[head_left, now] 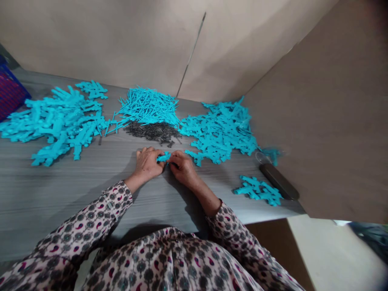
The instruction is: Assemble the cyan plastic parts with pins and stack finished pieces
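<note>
Grey wood-grain tabletop [69, 194] spreads out beyond the patterned sleeves [91, 220] at the bottom of the view. Close together on it, the left hand [147, 165] and the right hand [182, 166] pinch a small turquoise plastic piece [163, 157] between them, their fingers hiding most of its shape. Just ahead lies a pile of dark pins [153, 132], too small to make out singly, its far side meeting a heap of thin turquoise strips [148, 106]. Tangled turquoise parts spread out on both sides: a left heap [57, 125] and a right heap [220, 131]. Farther right, a small turquoise cluster [257, 190] sits near a dark oblong object [279, 182] of unclear kind. A blue-and-purple basket [10, 91] is cut off at the left edge, and beige panels [318, 113] close off the back and right.
</note>
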Demonstrator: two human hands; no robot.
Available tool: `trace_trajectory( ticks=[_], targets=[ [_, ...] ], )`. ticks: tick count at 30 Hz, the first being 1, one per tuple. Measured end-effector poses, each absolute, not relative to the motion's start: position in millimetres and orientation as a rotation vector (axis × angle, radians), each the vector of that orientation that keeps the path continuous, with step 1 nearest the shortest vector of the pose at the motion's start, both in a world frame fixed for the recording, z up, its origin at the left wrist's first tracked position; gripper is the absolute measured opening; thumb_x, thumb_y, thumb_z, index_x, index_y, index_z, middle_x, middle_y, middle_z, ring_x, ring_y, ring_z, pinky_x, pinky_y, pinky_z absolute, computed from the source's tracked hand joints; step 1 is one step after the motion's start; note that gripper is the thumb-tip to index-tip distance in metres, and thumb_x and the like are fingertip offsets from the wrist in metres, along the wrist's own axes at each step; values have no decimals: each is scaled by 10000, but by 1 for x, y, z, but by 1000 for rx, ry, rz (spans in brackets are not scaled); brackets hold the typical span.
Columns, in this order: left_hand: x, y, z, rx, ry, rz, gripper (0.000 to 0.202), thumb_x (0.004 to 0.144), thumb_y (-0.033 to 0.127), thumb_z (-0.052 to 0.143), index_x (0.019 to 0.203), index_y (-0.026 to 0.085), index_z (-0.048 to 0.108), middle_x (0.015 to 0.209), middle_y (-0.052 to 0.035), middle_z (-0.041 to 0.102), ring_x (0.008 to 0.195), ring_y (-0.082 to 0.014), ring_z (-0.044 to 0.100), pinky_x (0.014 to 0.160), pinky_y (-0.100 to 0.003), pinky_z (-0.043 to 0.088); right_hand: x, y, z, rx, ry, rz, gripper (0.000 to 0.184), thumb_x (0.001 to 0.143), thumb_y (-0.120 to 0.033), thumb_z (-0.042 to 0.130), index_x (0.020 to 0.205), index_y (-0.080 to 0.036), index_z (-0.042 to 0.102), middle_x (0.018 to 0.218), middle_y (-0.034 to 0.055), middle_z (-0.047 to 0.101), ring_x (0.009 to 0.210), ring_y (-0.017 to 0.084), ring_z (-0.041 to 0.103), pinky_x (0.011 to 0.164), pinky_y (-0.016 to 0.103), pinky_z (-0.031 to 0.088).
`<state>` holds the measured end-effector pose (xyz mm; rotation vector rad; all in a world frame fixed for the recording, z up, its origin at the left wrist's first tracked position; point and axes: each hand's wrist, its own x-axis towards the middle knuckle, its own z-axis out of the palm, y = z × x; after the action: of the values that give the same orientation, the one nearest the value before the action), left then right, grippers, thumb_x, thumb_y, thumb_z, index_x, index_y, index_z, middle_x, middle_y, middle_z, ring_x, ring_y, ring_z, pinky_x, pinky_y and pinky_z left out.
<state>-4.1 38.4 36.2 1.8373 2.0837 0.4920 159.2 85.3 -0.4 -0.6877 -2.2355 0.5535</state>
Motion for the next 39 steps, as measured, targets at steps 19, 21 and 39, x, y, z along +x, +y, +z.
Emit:
trace_trajectory(
  ticks=[19,21,39],
  targets=[
    [-4,41,36,1812,2088,457,291,783,349,617,1050,323,731,1059,-42,708,1072,-304,567,899,-428,391,159,85,-1,-748,-2250,585,210,775,-38,501,756,-172,662,841,66,597,767,177,562,669,282,456],
    [-3,42,37,1805,2086,453,292,778,337,613,1045,313,730,1069,-45,708,1070,-307,565,899,-431,391,159,85,-1,-761,-2247,598,212,774,-40,501,759,-172,666,843,66,598,771,179,558,679,287,459],
    [1,47,37,1721,2130,449,250,762,376,624,972,299,735,1030,-57,702,1044,-310,563,868,-433,390,157,86,-3,-738,-2221,569,205,810,-54,515,759,-177,671,828,64,616,755,173,575,663,271,452]
  ],
)
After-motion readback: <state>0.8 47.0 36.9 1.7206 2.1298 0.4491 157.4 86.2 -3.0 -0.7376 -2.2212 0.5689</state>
